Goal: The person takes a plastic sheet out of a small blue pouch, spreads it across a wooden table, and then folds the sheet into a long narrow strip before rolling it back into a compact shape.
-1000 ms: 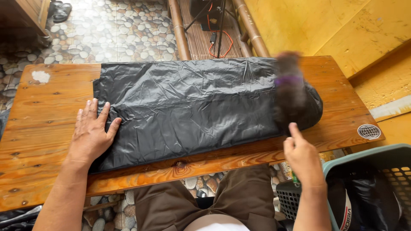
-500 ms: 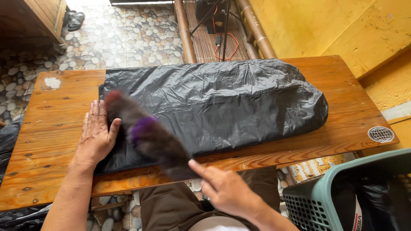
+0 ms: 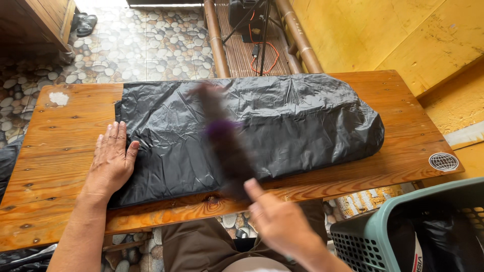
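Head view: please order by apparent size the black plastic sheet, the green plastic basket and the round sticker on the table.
1. Black plastic sheet, largest.
2. Green plastic basket, partly cut off and nearer, so unsure.
3. Round sticker, smallest.

Bag [image 3: 282,126] spread along worktop [image 3: 60,141], reaching from left of middle to near right end. Left hand [image 3: 112,162] flat on bag's near left corner. Right hand [image 3: 277,221] at near edge, holding blurred brush [image 3: 222,141] over bag's middle. Basket [image 3: 373,236] near right, below worktop. Sticker [image 3: 443,161] on worktop's right corner. Tripod [image 3: 259,30] far, behind worktop.
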